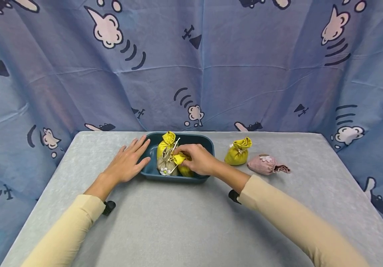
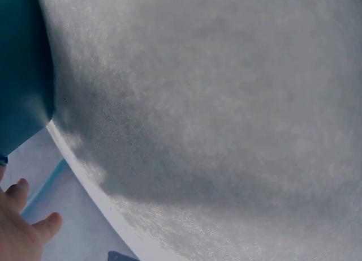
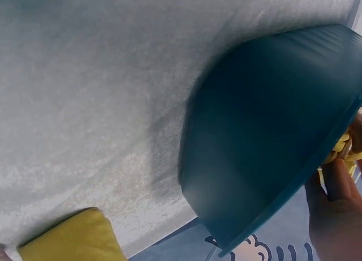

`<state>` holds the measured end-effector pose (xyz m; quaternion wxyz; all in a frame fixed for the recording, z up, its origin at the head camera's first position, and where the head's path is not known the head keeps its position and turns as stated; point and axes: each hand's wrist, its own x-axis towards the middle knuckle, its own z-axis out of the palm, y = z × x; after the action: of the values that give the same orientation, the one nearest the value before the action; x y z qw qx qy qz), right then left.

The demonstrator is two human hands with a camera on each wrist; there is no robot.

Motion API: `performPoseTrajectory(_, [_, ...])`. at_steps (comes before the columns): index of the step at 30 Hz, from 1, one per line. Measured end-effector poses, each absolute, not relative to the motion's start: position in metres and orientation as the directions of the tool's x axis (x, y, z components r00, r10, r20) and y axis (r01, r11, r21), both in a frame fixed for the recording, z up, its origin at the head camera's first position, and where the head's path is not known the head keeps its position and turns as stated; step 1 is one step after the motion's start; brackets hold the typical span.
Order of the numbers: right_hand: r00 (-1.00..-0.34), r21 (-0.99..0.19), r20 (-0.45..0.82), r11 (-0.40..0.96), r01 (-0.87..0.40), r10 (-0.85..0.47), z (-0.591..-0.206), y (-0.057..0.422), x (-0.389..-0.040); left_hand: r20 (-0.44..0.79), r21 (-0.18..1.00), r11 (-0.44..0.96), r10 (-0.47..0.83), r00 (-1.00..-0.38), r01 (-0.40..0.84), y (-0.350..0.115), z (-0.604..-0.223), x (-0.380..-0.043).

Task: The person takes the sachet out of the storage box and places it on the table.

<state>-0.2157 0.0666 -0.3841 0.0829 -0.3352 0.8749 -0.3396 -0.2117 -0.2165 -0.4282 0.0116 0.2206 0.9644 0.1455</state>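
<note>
A dark teal bin stands on the table with small drawstring pouches inside. My right hand reaches over its right side and pinches the gathered neck of a yellow pouch. Beside that pouch lies a grey-beige pouch with a white flower, and behind it another yellow pouch. My left hand rests with fingers spread at the bin's left rim, holding nothing. In the right wrist view, the pinched yellow neck shows just past the bin's rim.
Right of the bin, a yellow pouch stands upright. A pink pouch with a white flower lies on its side next to it. The pale grey table ends at a blue patterned curtain behind.
</note>
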Motion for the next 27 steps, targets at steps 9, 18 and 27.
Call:
performPoseTrajectory(9, [-0.769, -0.739, 0.149, 0.446, -0.505, -0.622, -0.387, 0.075, -0.216, 0.042, 0.286, 0.858, 0.433, -0.9, 0.427, -0.216, -0.428, -0.212])
performPoseTrajectory(18, [-0.793, -0.762, 0.182, 0.426, -0.487, -0.581, -0.382, 0.085, -0.214, 0.043, 0.277, 0.861, 0.433, -0.9, 0.427, -0.217, -0.428, -0.211])
performPoseTrajectory(27, [-0.797, -0.772, 0.205, 0.407, -0.488, -0.568, -0.375, 0.089, -0.214, 0.039, 0.279, 0.86, 0.434, -0.9, 0.427, -0.216, -0.427, -0.211])
